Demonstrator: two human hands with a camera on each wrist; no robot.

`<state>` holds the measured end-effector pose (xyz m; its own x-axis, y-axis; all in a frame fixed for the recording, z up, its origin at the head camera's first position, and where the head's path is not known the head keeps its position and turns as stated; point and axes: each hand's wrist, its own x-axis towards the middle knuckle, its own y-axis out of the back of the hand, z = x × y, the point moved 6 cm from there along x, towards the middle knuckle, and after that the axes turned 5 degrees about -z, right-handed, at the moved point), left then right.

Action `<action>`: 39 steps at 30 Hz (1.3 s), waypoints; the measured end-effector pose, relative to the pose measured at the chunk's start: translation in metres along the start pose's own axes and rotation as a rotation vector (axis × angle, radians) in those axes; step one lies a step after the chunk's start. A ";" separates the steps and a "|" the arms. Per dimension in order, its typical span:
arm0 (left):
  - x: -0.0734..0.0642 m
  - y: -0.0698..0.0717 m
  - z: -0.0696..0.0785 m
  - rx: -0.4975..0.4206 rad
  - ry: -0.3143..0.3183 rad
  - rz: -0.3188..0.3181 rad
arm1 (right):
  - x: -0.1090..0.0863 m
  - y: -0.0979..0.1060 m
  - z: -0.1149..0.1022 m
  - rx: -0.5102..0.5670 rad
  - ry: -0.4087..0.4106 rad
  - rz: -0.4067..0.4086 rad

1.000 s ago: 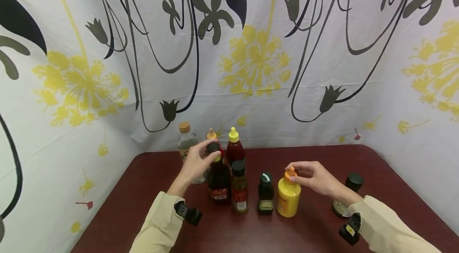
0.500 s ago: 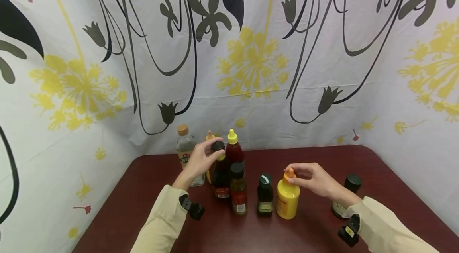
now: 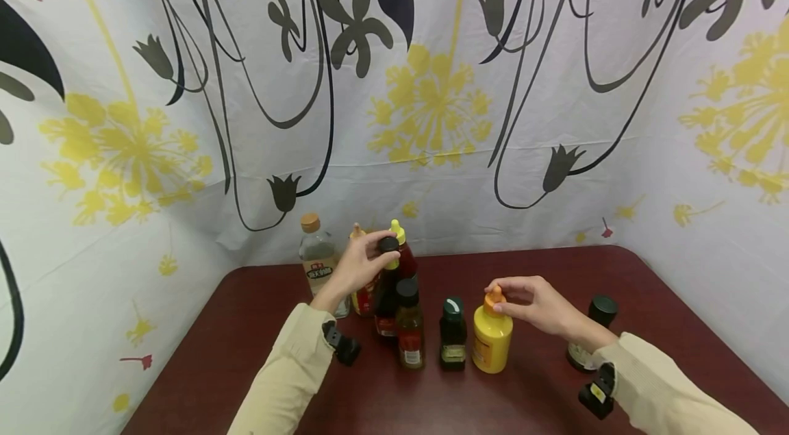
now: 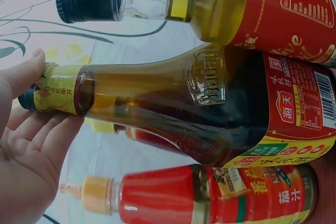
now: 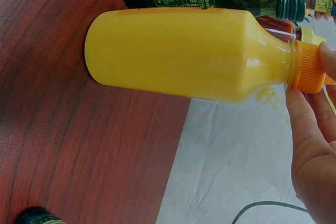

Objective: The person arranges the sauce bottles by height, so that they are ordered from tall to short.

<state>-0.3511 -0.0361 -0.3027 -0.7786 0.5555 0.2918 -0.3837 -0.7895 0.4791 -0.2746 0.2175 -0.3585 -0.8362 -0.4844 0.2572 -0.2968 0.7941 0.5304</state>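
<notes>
My left hand (image 3: pixel 356 267) pinches the neck and cap of a dark brown soy sauce bottle (image 4: pixel 152 90) with a red label, thumb on one side and fingers on the other. The bottle stands close behind an olive oil bottle (image 3: pixel 409 336) with a black cap, which hides part of it in the head view. My right hand (image 3: pixel 536 301) pinches the orange cap (image 5: pixel 307 66) of a yellow squeeze bottle (image 3: pixel 492 340), which is upright on the table. Just left of that bottle stands a small dark green olive oil bottle (image 3: pixel 453 339).
Behind the soy sauce are a red ketchup bottle (image 4: pixel 157 192) with an orange nozzle and a red sauce bottle (image 3: pixel 407 265) with a yellow cap. A clear bottle (image 3: pixel 316 250) stands at the back left. A dark-capped jar (image 3: pixel 602 310) sits beyond my right forearm. Patterned cloth (image 3: pixel 431 202) borders the table (image 3: pixel 246 325).
My left hand has moved right with the soy sauce bottle, from before the ketchup to before the yellow-capped bottle. The ketchup shows more now. My right hand keeps its hold.
</notes>
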 end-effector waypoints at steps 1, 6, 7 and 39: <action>0.002 -0.002 -0.003 0.006 0.002 -0.005 | 0.000 0.000 0.000 -0.006 -0.001 0.003; 0.009 -0.009 -0.007 0.028 0.001 -0.017 | 0.000 0.000 -0.001 -0.014 0.005 0.008; 0.010 -0.011 -0.006 0.031 -0.002 -0.021 | 0.000 0.000 -0.001 -0.013 0.009 0.008; 0.072 -0.047 -0.003 0.074 0.049 -0.103 | -0.001 0.001 0.001 0.015 0.001 0.011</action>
<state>-0.3907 0.0402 -0.3068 -0.7611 0.6178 0.1975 -0.4269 -0.7064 0.5647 -0.2745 0.2191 -0.3596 -0.8390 -0.4760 0.2637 -0.2948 0.8049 0.5150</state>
